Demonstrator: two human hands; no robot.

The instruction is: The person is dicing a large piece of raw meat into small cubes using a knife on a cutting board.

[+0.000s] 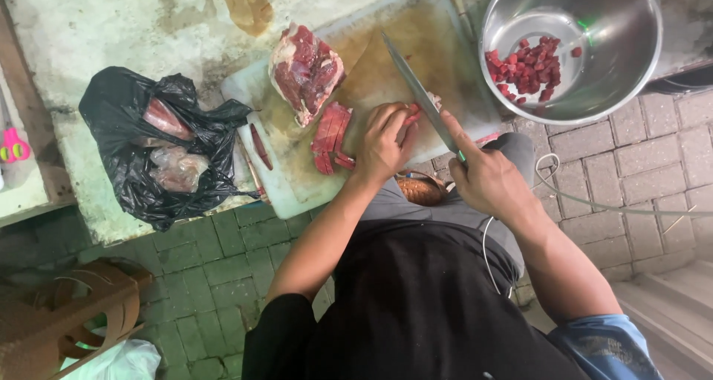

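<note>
My left hand (384, 138) presses down on strips of raw red meat (331, 135) on a stained white cutting board (297, 179). My right hand (486, 179) grips the handle of a long knife (417, 90), its blade lying across the board right beside my left fingers. A large chunk of raw meat (304, 69) sits at the board's far side. A steel bowl (587, 90) at the upper right holds several small meat cubes (529, 69).
A black plastic bag (148, 179) with wrapped meat lies left of the board on a worn concrete slab (111, 23). A pink-handled tool (13, 146) is at the far left. A wooden stool (67, 306) stands on the brick paving. A thin cable (594, 202) runs right.
</note>
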